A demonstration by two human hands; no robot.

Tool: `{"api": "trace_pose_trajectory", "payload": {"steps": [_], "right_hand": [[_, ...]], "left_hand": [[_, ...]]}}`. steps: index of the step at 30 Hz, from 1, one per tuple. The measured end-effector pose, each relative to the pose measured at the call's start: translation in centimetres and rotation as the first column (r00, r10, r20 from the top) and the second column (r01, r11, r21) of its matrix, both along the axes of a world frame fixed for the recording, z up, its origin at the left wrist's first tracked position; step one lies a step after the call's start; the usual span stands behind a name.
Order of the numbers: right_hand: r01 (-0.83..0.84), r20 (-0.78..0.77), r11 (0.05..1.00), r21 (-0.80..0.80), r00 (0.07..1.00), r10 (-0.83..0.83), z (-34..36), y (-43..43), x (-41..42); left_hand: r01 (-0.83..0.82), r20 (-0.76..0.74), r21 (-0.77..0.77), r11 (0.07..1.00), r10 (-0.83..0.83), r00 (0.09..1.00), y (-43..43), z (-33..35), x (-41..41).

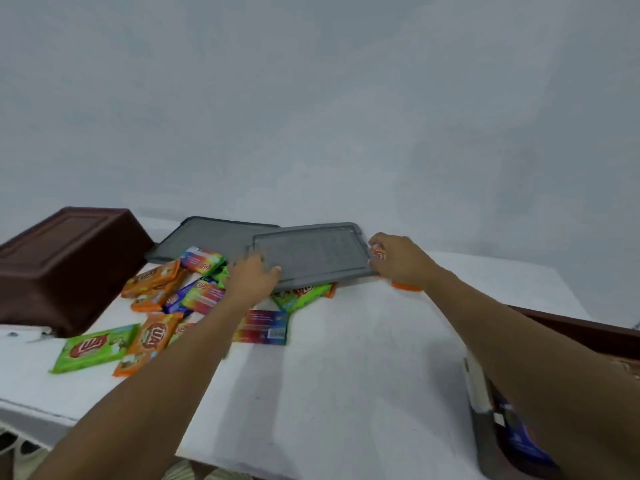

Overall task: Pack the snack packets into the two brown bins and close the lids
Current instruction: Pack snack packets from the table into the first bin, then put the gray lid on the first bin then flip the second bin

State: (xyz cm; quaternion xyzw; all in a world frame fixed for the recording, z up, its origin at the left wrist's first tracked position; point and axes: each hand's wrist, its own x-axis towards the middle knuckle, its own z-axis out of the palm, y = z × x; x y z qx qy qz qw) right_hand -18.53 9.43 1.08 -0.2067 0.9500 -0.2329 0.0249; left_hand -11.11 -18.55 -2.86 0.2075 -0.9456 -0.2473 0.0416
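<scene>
Grey rectangular plastic lid [311, 254] — right hand [398, 259] clamped on its 3 o'clock edge, left hand [254, 275] at 9, grip unclear — lift level off the colourful snack packets [299, 294].

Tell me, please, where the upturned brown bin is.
Head view: the brown bin lies at the far left of the table, beside the snack packets and left of the rear grey lid.

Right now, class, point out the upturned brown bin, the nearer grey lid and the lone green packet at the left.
upturned brown bin [65, 244]: head view, on its upward-facing base.
nearer grey lid [311, 252]: head view, middle of its top.
green packet [89, 346]: head view, on its red logo.
</scene>
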Motion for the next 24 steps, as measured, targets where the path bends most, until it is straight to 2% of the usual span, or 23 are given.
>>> {"api": "trace_pose_trajectory", "payload": {"steps": [4,7,9,11,12,14,16,20,22,24], "right_hand": [[0.238,0.234,0.969,-0.063,0.948,-0.218,-2.0,-3.1,-2.3],[0.347,0.223,0.936,-0.058,0.918,-0.327,-2.8,-3.9,-2.7],[0.415,0.258,0.905,-0.090,0.888,-0.381,-2.4,-3.8,-2.4],[0.457,0.362,0.875,-0.157,0.852,-0.380,-1.4,-3.5,-1.9],[0.465,0.383,0.867,-0.177,0.844,-0.375,-0.6,-3.0,-1.5],[0.457,0.327,0.873,-0.172,0.862,-0.387,1.5,-1.6,-0.4],[0.462,0.220,0.864,-0.200,0.880,-0.420,3.9,0.8,1.6],[0.505,0.000,0.822,-0.264,0.852,-0.523,6.6,8.7,6.6],[0.548,-0.041,0.788,-0.282,0.813,-0.580,6.6,13.4,9.3],[0.574,-0.054,0.776,-0.263,0.794,-0.606,6.2,17.7,11.9]], "left_hand": [[-0.012,-0.006,0.157,0.988,0.013,1.000,-1.8,-1.9,-1.3],[-0.036,-0.093,0.266,0.963,0.063,0.994,-2.4,-3.2,-1.7],[-0.086,-0.127,0.449,0.889,0.159,0.979,-2.6,-3.1,-1.6],[-0.096,-0.151,0.628,0.772,0.243,0.958,-2.5,-2.2,-1.2],[-0.083,-0.166,0.686,0.723,0.267,0.949,-2.1,-1.4,-1.1],[-0.029,-0.223,0.745,0.666,0.289,0.931,-1.0,0.6,-0.5],[0.054,-0.290,0.755,0.653,0.260,0.921,0.9,2.9,0.0],[0.172,-0.379,0.622,0.764,0.102,0.920,6.9,4.8,0.7],[0.208,-0.389,0.556,0.805,0.031,0.921,10.8,4.9,1.9],[0.246,-0.401,0.536,0.808,-0.014,0.916,14.8,4.9,3.4]]}}
